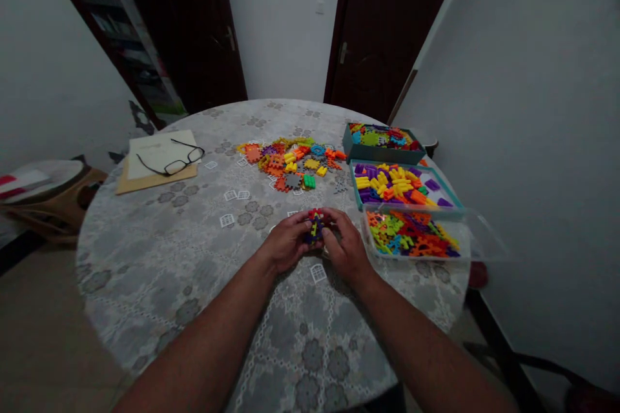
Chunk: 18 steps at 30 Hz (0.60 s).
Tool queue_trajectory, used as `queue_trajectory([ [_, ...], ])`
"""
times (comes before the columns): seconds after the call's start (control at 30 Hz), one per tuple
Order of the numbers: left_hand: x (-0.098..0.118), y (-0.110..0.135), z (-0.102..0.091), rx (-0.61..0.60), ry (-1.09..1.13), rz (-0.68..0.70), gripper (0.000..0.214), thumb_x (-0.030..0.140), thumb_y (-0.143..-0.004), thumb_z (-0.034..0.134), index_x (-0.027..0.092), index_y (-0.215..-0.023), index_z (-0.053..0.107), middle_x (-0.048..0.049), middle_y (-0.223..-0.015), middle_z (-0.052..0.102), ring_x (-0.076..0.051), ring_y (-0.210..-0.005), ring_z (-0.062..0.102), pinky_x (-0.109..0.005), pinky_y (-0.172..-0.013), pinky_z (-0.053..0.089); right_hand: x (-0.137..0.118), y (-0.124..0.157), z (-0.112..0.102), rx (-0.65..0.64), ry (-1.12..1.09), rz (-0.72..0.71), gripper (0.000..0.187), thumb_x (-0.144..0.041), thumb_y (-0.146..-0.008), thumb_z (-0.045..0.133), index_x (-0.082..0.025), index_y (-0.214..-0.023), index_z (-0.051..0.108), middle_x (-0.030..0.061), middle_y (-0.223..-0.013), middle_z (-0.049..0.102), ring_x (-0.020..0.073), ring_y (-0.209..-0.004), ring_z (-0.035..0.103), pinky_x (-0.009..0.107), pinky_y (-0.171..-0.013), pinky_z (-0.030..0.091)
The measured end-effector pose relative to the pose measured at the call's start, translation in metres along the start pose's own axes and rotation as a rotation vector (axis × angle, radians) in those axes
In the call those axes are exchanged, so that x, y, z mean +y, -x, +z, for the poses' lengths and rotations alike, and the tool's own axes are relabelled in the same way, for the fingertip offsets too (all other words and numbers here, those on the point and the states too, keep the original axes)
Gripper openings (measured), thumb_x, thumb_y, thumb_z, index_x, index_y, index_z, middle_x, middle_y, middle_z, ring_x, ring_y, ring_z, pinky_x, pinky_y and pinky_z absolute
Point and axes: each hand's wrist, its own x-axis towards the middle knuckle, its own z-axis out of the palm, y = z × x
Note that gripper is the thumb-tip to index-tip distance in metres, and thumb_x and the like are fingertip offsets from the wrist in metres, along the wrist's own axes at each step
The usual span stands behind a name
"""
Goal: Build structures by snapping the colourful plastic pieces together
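Note:
Both my hands meet over the near middle of the table around a small cluster of joined plastic building pieces [316, 227], purple, yellow and red. My left hand [288, 242] grips its left side, fingers curled and thumb on top. From the right, my right hand [345, 245] holds the same cluster, its thumb pressed against the near face. Fingers hide part of the pieces. Beyond the hands lies a loose heap of coloured building pieces [293, 161], among them orange and grey toothed squares, yellow tubes and a green ribbed piece [309, 182].
At right stand a full teal box [382, 153], a teal tray [359, 201] of tubes and a clear plastic box [371, 248] of flat pieces. Eyeglasses [177, 166] rest on papers [140, 155] at left. Small white window-shaped pieces [318, 273] dot the round table's patterned cloth [145, 258].

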Motion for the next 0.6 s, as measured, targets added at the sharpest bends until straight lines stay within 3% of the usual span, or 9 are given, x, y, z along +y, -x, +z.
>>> queue_trajectory([
  [0.13,-0.003,-0.004,0.001,-0.009,-0.052,0.044,0.042,0.022,-0.077,0.08,0.018,-0.118,0.075,-0.0138,-0.119,0.078,-0.025,-0.101,0.074,-0.039,-0.087,0.061,0.001,0.001,0.002,0.041,-0.032,0.068,0.038,-0.022,-0.099,0.058,-0.025,-0.135,0.068,0.0105,-0.134,0.071,0.0248,-0.12,0.069,0.046,-0.109,0.057],
  [0.33,-0.007,-0.007,0.002,0.058,-0.2,0.105,0.045,0.029,-0.075,0.078,0.017,-0.119,0.075,-0.0122,-0.115,0.08,-0.028,-0.106,0.075,-0.039,-0.094,0.058,0.001,0.001,0.012,-0.014,0.039,-0.011,0.042,-0.012,-0.092,0.058,-0.025,-0.13,0.071,0.0098,-0.13,0.07,0.0229,-0.123,0.068,0.043,-0.112,0.056],
  [0.47,-0.011,-0.008,0.008,0.203,-0.112,0.155,0.039,0.023,-0.078,0.077,0.018,-0.117,0.073,-0.009,-0.115,0.08,-0.024,-0.105,0.076,-0.035,-0.093,0.06,-0.004,0.003,0.022,-0.029,0.128,-0.065,0.054,-0.01,-0.09,0.058,-0.023,-0.143,0.062,0.0128,-0.142,0.062,0.0235,-0.137,0.06,0.043,-0.12,0.051],
  [0.6,-0.008,-0.009,0.013,0.293,0.079,0.135,0.03,0.012,-0.081,0.073,0.018,-0.11,0.071,-0.0064,-0.101,0.08,-0.019,-0.09,0.077,-0.028,-0.081,0.061,-0.013,0.008,0.027,0.003,0.23,-0.069,0.055,-0.018,-0.096,0.06,-0.021,-0.151,0.054,0.0158,-0.148,0.055,0.0259,-0.139,0.055,0.045,-0.12,0.05],
])
